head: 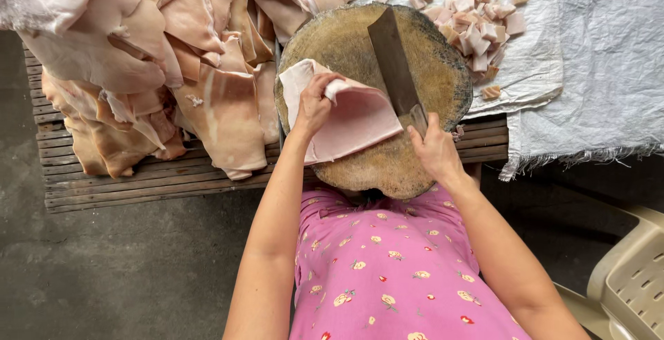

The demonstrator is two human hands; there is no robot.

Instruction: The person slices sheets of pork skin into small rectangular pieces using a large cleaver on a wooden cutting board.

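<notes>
A round wooden chopping block stands in front of me on a slatted wooden platform. A pale pink slab of pork skin lies across its left half. My left hand grips the slab's upper edge and folds it over. My right hand holds the handle of a cleaver, whose broad dark blade lies along the block, pointing away from me, right beside the slab's right edge.
A big heap of pork skin slabs covers the slatted platform to the left. Several cut cubes of pork lie on a white woven sheet at the upper right. A beige plastic chair stands at the lower right.
</notes>
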